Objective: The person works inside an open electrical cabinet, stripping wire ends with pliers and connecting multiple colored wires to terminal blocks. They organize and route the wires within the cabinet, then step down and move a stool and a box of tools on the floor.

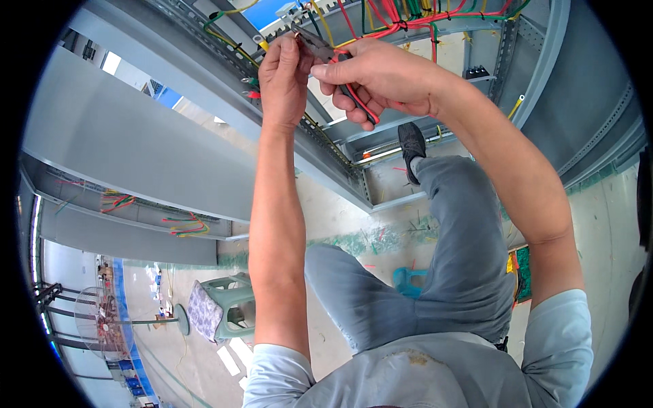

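1. At the upper centre of the work area, inside a grey cabinet frame [326, 182], position of tool: pliers [323, 49] with red-and-black handles, nose directed up and to the left.
2. Right hand [384, 71]: fingers wrap the handles and grasp the pliers; the thumb lies along the near side.
3. Left hand [282, 78]: fingers are drawn together in a pinch on a small copper-coloured piece [297, 34], just beside the plier nose. The exact kind of piece is too small to determine. Whether the jaws bite on it cannot be told.
4. Adjacent to the left hand: a yellow-sleeved cable end [261, 43], near the fingertips; a red-sleeved terminal [252, 94], lower, near the wrist.
5. Above the right hand: a red wire bundle [391, 29], running across the frame with green and yellow wires.
6. Below the hands: a black shoe [411, 143] near the lower frame bars.
7. On the floor [330, 228], left of the legs: a green stool [235, 294] bearing a patterned cushion [203, 311]. Beyond it: a standing fan [102, 323].
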Tool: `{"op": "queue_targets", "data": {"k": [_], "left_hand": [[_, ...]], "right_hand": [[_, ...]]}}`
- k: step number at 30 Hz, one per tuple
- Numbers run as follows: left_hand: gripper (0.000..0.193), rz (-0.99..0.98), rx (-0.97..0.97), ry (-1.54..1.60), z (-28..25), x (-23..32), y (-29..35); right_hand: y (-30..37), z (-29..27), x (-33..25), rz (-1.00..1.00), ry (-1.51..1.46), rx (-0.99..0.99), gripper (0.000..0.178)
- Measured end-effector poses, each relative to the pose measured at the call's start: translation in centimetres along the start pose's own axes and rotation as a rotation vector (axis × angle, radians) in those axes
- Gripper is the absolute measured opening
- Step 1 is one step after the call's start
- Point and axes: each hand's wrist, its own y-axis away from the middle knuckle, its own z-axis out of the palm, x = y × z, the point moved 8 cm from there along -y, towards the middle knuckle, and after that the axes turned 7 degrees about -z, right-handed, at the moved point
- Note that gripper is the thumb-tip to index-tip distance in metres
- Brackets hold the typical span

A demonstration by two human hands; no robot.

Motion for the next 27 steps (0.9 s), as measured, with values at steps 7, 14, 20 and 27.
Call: {"op": "queue_targets", "data": {"k": [7, 14, 20, 27], "left_hand": [[0.044, -0.018, 0.116, -0.048, -0.8, -0.4, 1.3], [0.042, -0.007, 0.018, 0.068, -0.4, -0.6, 1.6], [0.048, -0.143, 0.017, 0.325, 0.0, -0.9, 0.0], [0.031, -0.022, 0.010, 0.197, -0.4, 0.3, -2.8]], "right_hand": [[0.2, 3.5, 1.0, 0.003, -0.362, -0.163, 0.032], [0.1, 5.6, 2.0, 0.028, -0.712, -0.354, 0.033], [-1.3, 0.7, 2.8, -0.004, -0.241, -0.105, 0.034], [-0.3, -2.1, 3.9, -0.022, 0.081, 0.135, 0.038]]}}
